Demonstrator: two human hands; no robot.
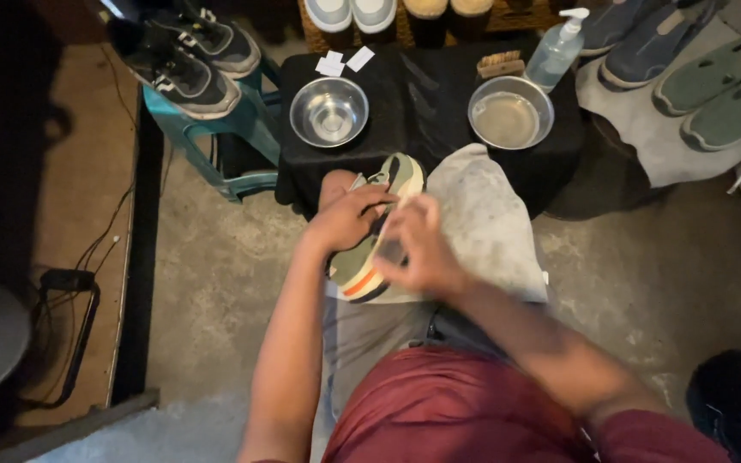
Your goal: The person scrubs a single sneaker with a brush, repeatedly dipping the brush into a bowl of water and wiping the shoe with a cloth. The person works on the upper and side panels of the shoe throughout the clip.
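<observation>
Sneaker (370,249), olive green with an orange sole stripe, lies on a grey cloth (482,223) across the person's lap. Left hand (349,219) grips its upper, fingers curled around it. Right hand (422,249), blurred, rests closed against its side. Two steel bowls (329,111) sit on a black table (422,94) just beyond.

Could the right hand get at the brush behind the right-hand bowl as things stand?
Probably yes: the right hand is on the shoe, and only the low bowl lies before the brush.
</observation>
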